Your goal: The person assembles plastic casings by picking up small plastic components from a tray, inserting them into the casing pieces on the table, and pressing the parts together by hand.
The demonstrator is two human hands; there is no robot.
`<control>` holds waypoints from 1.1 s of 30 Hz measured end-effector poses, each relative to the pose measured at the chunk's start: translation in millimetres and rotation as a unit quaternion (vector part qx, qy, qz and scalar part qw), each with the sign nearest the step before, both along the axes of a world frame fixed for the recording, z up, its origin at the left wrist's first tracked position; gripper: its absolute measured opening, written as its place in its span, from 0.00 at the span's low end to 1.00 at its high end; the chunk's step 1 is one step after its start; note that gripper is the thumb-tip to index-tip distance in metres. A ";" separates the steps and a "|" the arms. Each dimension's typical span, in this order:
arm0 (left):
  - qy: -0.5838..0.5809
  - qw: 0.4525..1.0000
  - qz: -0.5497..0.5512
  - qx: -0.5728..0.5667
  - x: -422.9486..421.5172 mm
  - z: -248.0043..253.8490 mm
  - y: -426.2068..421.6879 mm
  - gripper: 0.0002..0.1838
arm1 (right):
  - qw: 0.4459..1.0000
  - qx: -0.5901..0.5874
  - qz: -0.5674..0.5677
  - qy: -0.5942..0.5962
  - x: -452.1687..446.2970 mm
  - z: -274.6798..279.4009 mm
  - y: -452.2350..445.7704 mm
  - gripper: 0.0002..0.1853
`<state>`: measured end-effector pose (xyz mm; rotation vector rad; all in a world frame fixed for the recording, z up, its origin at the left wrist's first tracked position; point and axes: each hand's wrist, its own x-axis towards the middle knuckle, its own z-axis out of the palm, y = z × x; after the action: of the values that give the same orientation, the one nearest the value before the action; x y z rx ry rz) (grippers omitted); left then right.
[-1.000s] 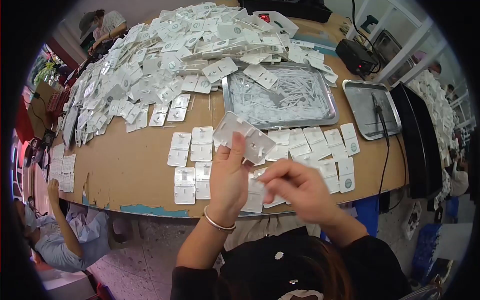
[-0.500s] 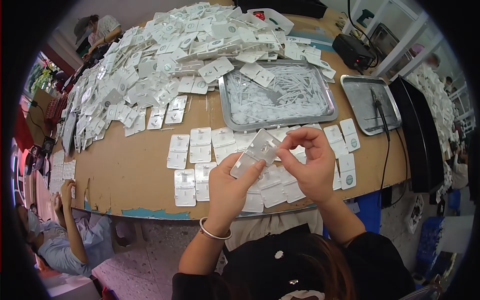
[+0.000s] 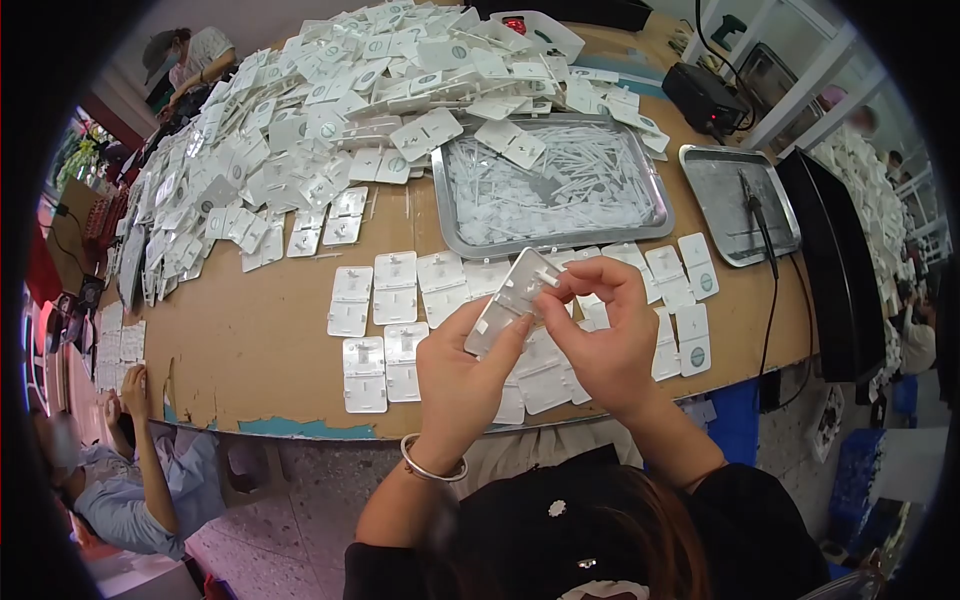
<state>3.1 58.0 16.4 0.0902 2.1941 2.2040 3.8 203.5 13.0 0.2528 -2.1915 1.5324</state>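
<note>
A metal tray (image 3: 446,208) is lying beyond; my left hand (image 3: 462,372) is clasping a glossy plastic panel (image 3: 508,298), my right hand (image 3: 612,345) half-curling alongside, its hold unclear.

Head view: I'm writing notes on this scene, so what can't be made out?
In the head view:
Held white panel: far face, turned away.
Laid-out panels: partly hidden behind the left hand and right hand.
Round emblem: any lettering, too small.
Heaped panels: lower ones, buried under upper ones.
</note>
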 end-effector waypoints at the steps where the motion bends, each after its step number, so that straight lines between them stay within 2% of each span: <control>1: 0.012 1.000 0.002 0.002 0.5 -0.8 0.5 0.13 | 1.000 -0.023 -0.006 -0.001 0.2 -0.6 -2.9 0.21; 5: 0.042 0.999 0.010 -0.024 1.1 -3.3 -0.9 0.13 | 0.996 -0.070 -0.054 0.004 -2.6 -1.7 -11.6 0.22; 11: 0.087 0.995 0.009 -0.048 0.2 0.1 -4.2 0.12 | 0.996 -0.084 -0.025 0.009 -3.4 -0.1 -15.3 0.27; 17: 0.137 0.988 0.001 -0.073 -1.6 1.4 -7.2 0.12 | 0.996 -0.075 -0.032 -0.026 0.5 7.3 -14.6 0.29; 20: 0.160 0.982 -0.002 -0.101 -1.1 8.5 -8.5 0.13 | 0.997 -0.029 -0.070 0.026 -2.3 8.1 -13.2 0.28; 23: 0.164 0.980 -0.010 -0.109 -0.1 9.7 -9.3 0.13 | 0.997 -0.014 -0.067 0.029 -4.6 7.0 -9.7 0.29; 26: 0.180 0.974 -0.014 -0.135 0.2 8.2 -10.3 0.12 | 0.979 -0.166 -0.017 -0.118 -0.4 19.2 -12.1 0.29; 27: 0.192 0.969 -0.015 -0.154 0.3 9.5 -10.8 0.12 | 0.974 -0.185 -0.006 -0.134 -0.8 19.3 -10.6 0.29; 29: 0.222 0.959 -0.010 -0.177 0.5 10.0 -9.8 0.12 | 0.960 -0.224 0.017 -0.165 -2.7 20.0 -5.4 0.30; 33: 0.254 0.951 0.005 -0.174 5.7 8.6 -2.0 0.12 | 0.962 -0.239 0.034 -0.128 2.5 18.8 -0.9 0.31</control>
<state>8.9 55.9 24.9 0.7093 2.8063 1.9140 6.3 202.6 31.7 -0.0294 -1.9231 2.1772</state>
